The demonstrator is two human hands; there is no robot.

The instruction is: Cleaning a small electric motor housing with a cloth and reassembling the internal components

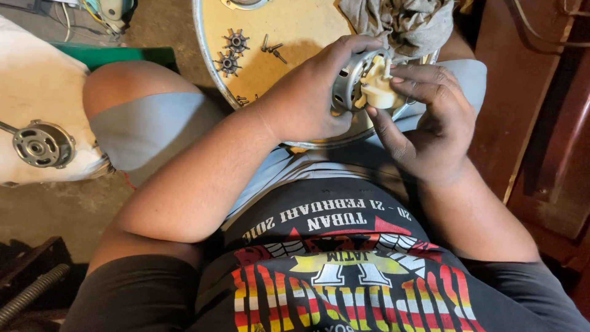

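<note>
Gripping the small metal motor point(355, 83) in my left hand point(307, 98), I pinch the cream plastic part point(380, 86) on its face with my right hand point(430, 123), above the round yellow tray point(295, 31). Two black impellers point(232, 52) and loose screws point(272, 49) lie on the tray; a grey rag point(405, 21) sits at its far edge; another motor point(42, 144) rests on white cloth point(37, 86)

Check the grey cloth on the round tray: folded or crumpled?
Crumpled. The grey cloth lies bunched in loose, uneven creases at the far edge of the round tray, with no flat folds or squared edges.
</note>
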